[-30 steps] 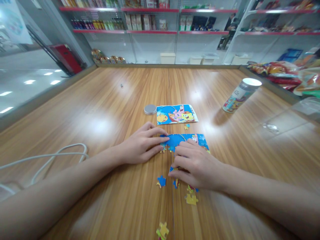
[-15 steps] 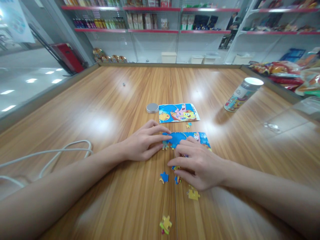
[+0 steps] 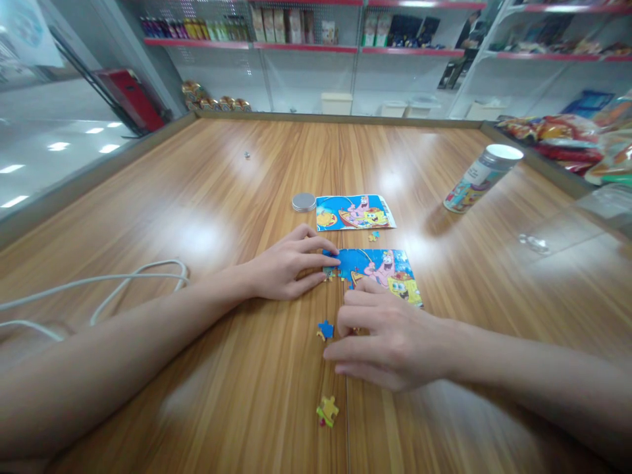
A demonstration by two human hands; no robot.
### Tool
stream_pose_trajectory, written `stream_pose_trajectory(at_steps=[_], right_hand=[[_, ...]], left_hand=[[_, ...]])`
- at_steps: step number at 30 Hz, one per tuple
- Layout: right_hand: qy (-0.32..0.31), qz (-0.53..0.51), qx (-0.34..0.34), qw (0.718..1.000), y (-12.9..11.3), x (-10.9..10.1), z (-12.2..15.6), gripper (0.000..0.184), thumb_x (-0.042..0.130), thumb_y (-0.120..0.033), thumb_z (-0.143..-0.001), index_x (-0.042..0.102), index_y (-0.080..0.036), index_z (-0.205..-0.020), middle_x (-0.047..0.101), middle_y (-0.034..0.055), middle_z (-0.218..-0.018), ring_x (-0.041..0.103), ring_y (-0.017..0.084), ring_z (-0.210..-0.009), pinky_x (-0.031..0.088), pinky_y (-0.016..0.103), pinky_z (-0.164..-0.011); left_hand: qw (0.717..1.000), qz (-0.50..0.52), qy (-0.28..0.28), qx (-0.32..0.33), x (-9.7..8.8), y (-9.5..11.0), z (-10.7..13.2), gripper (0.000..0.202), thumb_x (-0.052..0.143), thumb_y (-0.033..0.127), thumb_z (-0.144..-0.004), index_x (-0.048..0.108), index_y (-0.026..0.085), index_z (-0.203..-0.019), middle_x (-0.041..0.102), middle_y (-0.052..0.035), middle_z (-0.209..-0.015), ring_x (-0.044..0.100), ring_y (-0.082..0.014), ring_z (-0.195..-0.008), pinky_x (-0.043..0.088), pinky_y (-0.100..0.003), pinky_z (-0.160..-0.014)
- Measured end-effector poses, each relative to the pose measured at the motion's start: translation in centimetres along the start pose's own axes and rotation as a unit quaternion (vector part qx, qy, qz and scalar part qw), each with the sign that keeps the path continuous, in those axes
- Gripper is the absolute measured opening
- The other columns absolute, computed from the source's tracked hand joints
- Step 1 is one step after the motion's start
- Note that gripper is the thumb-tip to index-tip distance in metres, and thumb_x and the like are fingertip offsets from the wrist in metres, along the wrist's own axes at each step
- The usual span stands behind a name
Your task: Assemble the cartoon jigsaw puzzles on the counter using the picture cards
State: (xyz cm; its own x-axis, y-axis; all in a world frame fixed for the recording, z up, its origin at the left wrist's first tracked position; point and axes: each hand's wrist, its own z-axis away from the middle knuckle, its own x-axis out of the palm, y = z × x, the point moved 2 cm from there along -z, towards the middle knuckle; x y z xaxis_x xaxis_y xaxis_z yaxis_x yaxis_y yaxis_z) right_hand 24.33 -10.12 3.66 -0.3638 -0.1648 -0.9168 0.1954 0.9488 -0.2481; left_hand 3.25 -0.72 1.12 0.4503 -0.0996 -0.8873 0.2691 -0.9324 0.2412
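Note:
A partly joined jigsaw puzzle (image 3: 380, 263) lies on the wooden table, showing a pink and a yellow cartoon figure on blue. My left hand (image 3: 291, 263) rests at its left edge, fingers stretched out and their tips on the blue part. Just below the puzzle is my right hand (image 3: 390, 336), its fingers bent but apart, covering part of the lower edge and some loose pieces. Left of it lies a blue puzzle piece (image 3: 326, 330). Nearer to me is a yellow puzzle piece (image 3: 328, 411) with green and red. Another small piece (image 3: 374, 236) sits above the puzzle.
Behind the puzzle lie a picture card (image 3: 355, 212) and a round metal lid (image 3: 303, 201). A printed cylindrical can (image 3: 481, 179) stands at right, near a clear plastic container (image 3: 602, 210). A white cable (image 3: 143, 282) loops at left. Stocked shelves (image 3: 306, 47) line the back.
My right hand has drawn back toward me off the puzzle, uncovering the pink and yellow figures, and now covers loose pieces below. My left hand stays on the puzzle. The view has tilted down slightly.

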Motion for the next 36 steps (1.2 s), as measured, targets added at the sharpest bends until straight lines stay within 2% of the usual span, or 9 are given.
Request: stream_pose_trajectory(at_steps=[3, 11, 15, 19, 23, 26, 29, 33, 36], right_hand=[[-0.041, -0.033, -0.02, 0.998, -1.3, 0.1, -0.2, 0.026, 0.06, -0.045, -0.098, 0.073, -0.023, -0.102, 0.061, 0.0022, -0.087, 0.047, 0.016, -0.076, 0.025, 0.036, -0.072], [-0.083, -0.007, -0.024, 0.996, -2.1, 0.3, -0.5, 0.023, 0.058, -0.032, -0.098, 0.065, -0.019, -0.08, 0.063, 0.003, -0.085, 0.046, 0.017, -0.076, 0.025, 0.036, -0.07], [-0.035, 0.021, 0.026, 0.999, -0.1, -0.8, -0.1, 0.019, 0.057, -0.027, -0.095, 0.067, -0.018, -0.083, 0.062, 0.0037, -0.082, 0.048, 0.018, -0.077, 0.027, 0.037, -0.072], [0.023, 0.036, 0.079, 0.996, 2.0, -1.2, 0.3, 0.016, 0.056, -0.018, -0.096, 0.072, -0.02, -0.099, 0.062, 0.0038, -0.084, 0.051, 0.018, -0.083, 0.029, 0.035, -0.076], [0.012, 0.038, 0.057, 0.998, 1.9, 0.4, 0.0, 0.018, 0.058, -0.025, -0.099, 0.074, -0.025, -0.107, 0.061, 0.003, -0.087, 0.049, 0.016, -0.081, 0.029, 0.034, -0.074], [0.02, 0.041, 0.05, 0.998, 1.6, 1.0, -0.4, 0.018, 0.058, -0.03, -0.099, 0.075, -0.021, -0.095, 0.062, 0.0036, -0.086, 0.05, 0.017, -0.082, 0.031, 0.034, -0.075], [0.059, 0.033, 0.076, 0.995, 2.3, -0.1, -0.3, 0.025, 0.058, -0.03, -0.099, 0.072, -0.017, -0.084, 0.063, 0.0052, -0.085, 0.051, 0.017, -0.082, 0.034, 0.033, -0.074], [0.075, 0.01, 0.077, 0.994, 3.2, -1.6, 0.1, 0.019, 0.056, -0.021, -0.098, 0.074, -0.02, -0.105, 0.063, 0.0056, -0.091, 0.053, 0.017, -0.084, 0.035, 0.032, -0.074], [0.04, 0.022, 0.058, 0.997, 2.9, -0.9, -0.1, 0.023, 0.058, -0.019, -0.097, 0.074, -0.027, -0.112, 0.061, 0.0047, -0.094, 0.051, 0.017, -0.084, 0.034, 0.033, -0.075]], left_hand=[[1.0, 0.007, 0.008, 0.003, -0.1, 0.0, -0.1, 0.038, 0.062, 0.022, -0.091, 0.064, 0.023, -0.129, 0.065, -0.0096, -0.13, 0.053, -0.0258, -0.114, 0.045, -0.049, -0.104], [1.0, 0.02, 0.013, -0.007, -0.1, 0.1, -0.1, 0.036, 0.063, 0.024, -0.091, 0.066, 0.024, -0.127, 0.066, -0.0098, -0.128, 0.055, -0.0255, -0.114, 0.047, -0.048, -0.103], [1.0, 0.014, 0.008, -0.001, -0.1, 0.0, -0.1, 0.037, 0.063, 0.023, -0.091, 0.065, 0.023, -0.128, 0.065, -0.0101, -0.129, 0.055, -0.0255, -0.115, 0.046, -0.048, -0.103], [1.0, 0.016, 0.011, 0.003, 0.0, 0.0, -0.1, 0.036, 0.063, 0.024, -0.091, 0.065, 0.024, -0.128, 0.066, -0.0097, -0.128, 0.056, -0.0254, -0.114, 0.046, -0.048, -0.103], [1.0, 0.017, 0.011, -0.004, -0.1, 0.0, -0.1, 0.036, 0.063, 0.024, -0.092, 0.066, 0.024, -0.127, 0.066, -0.01, -0.127, 0.056, -0.0254, -0.113, 0.047, -0.048, -0.102], [1.0, 0.017, 0.006, -0.008, 0.0, 0.0, -0.1, 0.036, 0.063, 0.024, -0.091, 0.066, 0.024, -0.128, 0.065, -0.0099, -0.128, 0.055, -0.0255, -0.113, 0.047, -0.047, -0.101], [1.0, 0.015, -0.004, -0.009, 0.0, 0.0, 0.0, 0.035, 0.062, 0.023, -0.092, 0.066, 0.023, -0.127, 0.064, -0.0097, -0.13, 0.053, -0.0258, -0.115, 0.046, -0.047, -0.103], [1.0, 0.013, -0.009, -0.006, 0.0, 0.0, 0.0, 0.034, 0.062, 0.023, -0.092, 0.067, 0.024, -0.125, 0.064, -0.0092, -0.129, 0.053, -0.0257, -0.114, 0.046, -0.046, -0.102], [1.0, 0.016, -0.005, -0.006, -0.1, 0.0, 0.0, 0.033, 0.062, 0.023, -0.091, 0.067, 0.024, -0.124, 0.064, -0.0093, -0.128, 0.053, -0.0255, -0.113, 0.047, -0.046, -0.101]])
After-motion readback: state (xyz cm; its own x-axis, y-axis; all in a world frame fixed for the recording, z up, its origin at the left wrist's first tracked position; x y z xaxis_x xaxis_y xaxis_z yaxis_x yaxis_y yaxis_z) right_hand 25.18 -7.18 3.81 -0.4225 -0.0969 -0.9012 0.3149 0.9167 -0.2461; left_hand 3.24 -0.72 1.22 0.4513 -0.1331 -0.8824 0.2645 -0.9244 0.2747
